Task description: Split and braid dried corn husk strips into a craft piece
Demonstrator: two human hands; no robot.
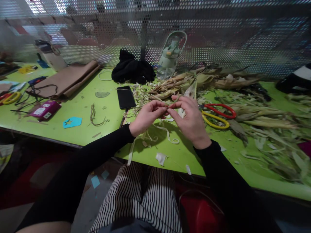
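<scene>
My left hand (pixel 148 115) and my right hand (pixel 189 119) meet above the table's front part, thumbs and fingers pinched. Between their fingertips runs a thin greenish strip of what looks like corn husk (pixel 179 97); the fingers hide most of it. Below the hands, pale curled strips (pixel 173 139) hang or lie over the tabletop; I cannot tell which join the held piece. Just right of my right hand lie scissors with one red and one yellow handle loop (pixel 215 124), their blades mostly hidden. A black phone (pixel 125 97) lies beyond my left hand.
Dried husks (pixel 206 79) are heaped behind my hands, more husks (pixel 264 116) at right. A green bottle (pixel 169 58) stands by the mesh panel beside black cloth (pixel 132 68). Leftward lie a brown folder (pixel 70 77), purple box (pixel 45 110) and blue tag (pixel 72 122).
</scene>
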